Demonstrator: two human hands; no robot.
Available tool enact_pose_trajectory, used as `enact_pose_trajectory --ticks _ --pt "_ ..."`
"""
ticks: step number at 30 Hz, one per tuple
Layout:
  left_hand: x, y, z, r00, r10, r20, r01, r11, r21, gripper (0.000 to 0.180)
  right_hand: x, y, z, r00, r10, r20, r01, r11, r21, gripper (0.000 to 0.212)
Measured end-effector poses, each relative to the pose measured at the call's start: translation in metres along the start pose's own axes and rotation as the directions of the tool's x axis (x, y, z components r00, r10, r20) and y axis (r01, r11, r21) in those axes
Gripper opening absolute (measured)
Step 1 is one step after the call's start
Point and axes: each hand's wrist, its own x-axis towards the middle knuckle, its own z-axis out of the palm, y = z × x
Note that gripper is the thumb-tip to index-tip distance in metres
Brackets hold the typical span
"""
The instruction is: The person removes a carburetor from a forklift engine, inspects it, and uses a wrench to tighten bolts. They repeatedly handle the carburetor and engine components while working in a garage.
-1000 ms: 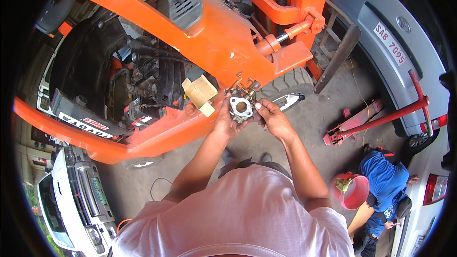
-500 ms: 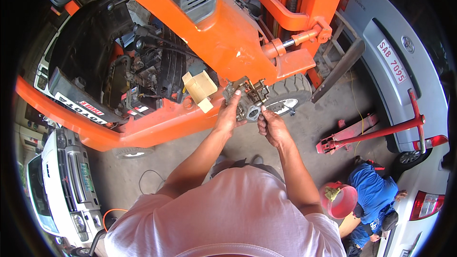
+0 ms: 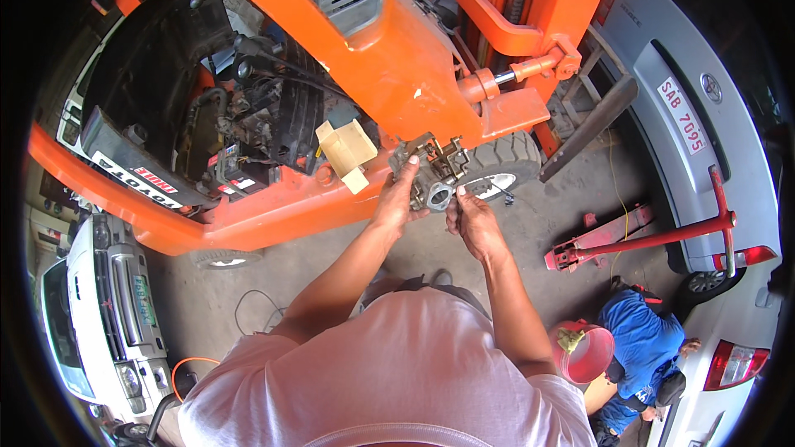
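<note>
A metal carburetor (image 3: 432, 159), grey with brassy linkage parts, is held up in front of the orange forklift (image 3: 406, 83). My left hand (image 3: 397, 194) grips its left side, thumb on top and fingers underneath. The pale grey oval flange (image 3: 440, 195) at its lower end faces up toward me. Beside that flange is my right hand (image 3: 474, 223), with curled fingers and the thumb at the flange's right edge. Anything small inside those fingers is hidden. An open cardboard box (image 3: 348, 149) rests on the forklift's side, left of the carburetor.
The forklift's engine bay (image 3: 248, 108) lies open at the left. At the right are a red floor jack (image 3: 604, 240), a silver van (image 3: 704, 108) and a red bucket (image 3: 584, 356). A person in blue (image 3: 642, 348) crouches near a white car. Another white vehicle (image 3: 103, 306) stands left.
My right thumb has shifted slightly right and down along the flange edge. The left hand keeps its grip on the carburetor. The crouching person has shifted a little.
</note>
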Motion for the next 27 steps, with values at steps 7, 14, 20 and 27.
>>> enact_pose_trajectory --ticks 7,14,20,27 --pt "-0.006 0.004 0.002 0.997 0.079 -0.026 -0.077 0.994 0.071 0.085 0.0 -0.006 -0.008 0.983 0.163 0.086 -0.168 0.984 0.055 0.033" --pt "-0.002 0.007 0.0 0.998 0.023 0.058 -0.026 0.998 0.054 0.086 -0.007 -0.008 -0.002 0.995 0.009 0.095 -0.015 0.997 0.069 0.03" --pt "-0.008 0.009 0.006 0.994 0.102 0.033 -0.105 0.991 0.085 0.088 0.002 -0.008 -0.017 0.986 0.124 0.107 -0.128 0.991 0.028 0.028" --pt "-0.007 0.01 0.003 0.996 0.051 0.079 -0.059 0.993 0.101 0.088 0.003 -0.002 -0.019 0.99 0.039 0.137 -0.059 0.988 0.143 0.02"
